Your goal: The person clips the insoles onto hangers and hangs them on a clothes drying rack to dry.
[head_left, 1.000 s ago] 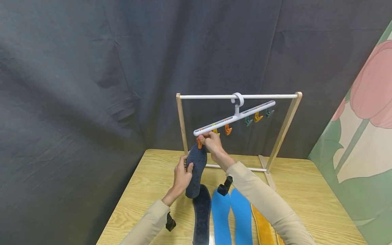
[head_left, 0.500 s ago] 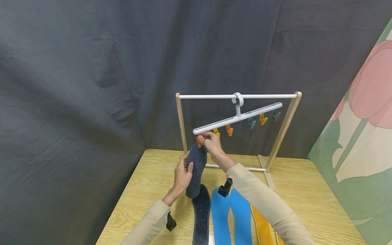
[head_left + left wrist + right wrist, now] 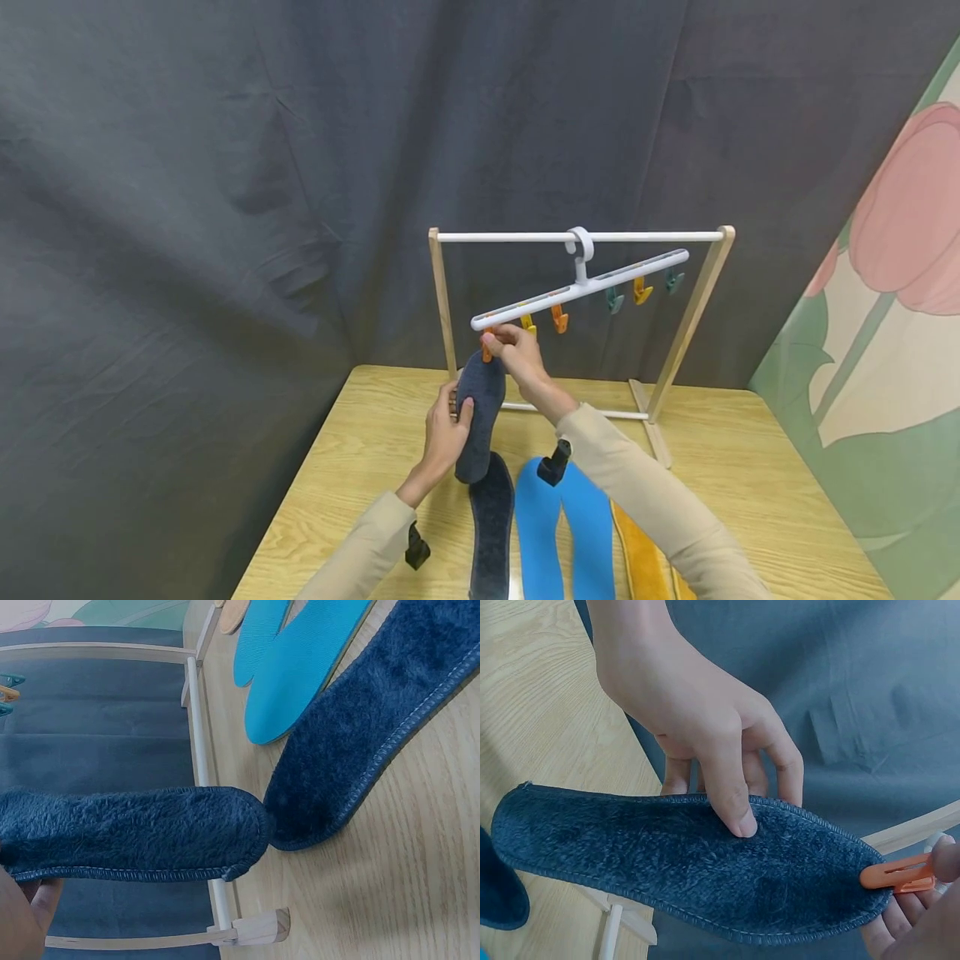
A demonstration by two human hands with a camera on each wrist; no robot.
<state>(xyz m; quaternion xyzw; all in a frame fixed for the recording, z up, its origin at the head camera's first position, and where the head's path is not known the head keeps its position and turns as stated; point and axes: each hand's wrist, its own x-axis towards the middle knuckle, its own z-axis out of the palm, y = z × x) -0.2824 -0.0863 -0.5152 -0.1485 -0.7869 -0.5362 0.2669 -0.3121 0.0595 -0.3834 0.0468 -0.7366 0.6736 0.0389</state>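
A dark navy fuzzy insole (image 3: pixel 481 417) hangs lengthwise below the left end of a white clip hanger (image 3: pixel 577 291). My left hand (image 3: pixel 446 429) grips its edge at mid-length, thumb on the front and fingers behind. At the insole's top end, an orange clip (image 3: pixel 896 874) lies over the fuzzy face. My right hand (image 3: pixel 519 354) pinches this clip with the thumb, while some fingers reach behind the insole's tip. The hanger slopes down toward the left. Under the held insole, a second navy insole (image 3: pixel 367 727) lies on the table.
Blue insoles (image 3: pixel 592 525) and orange insoles (image 3: pixel 641 550) lie to the right on the wooden table (image 3: pixel 750 492). The hanger's hook is over the top bar of a wood-framed rack (image 3: pixel 690 325). Along the hanger are more clips, including a yellow clip (image 3: pixel 642 291). A dark curtain (image 3: pixel 225 208) stands behind.
The hanger's right end has swung slightly to the right and down since a second ago, then stayed nearly still. Both hands keep their holds on the insole and the clip.
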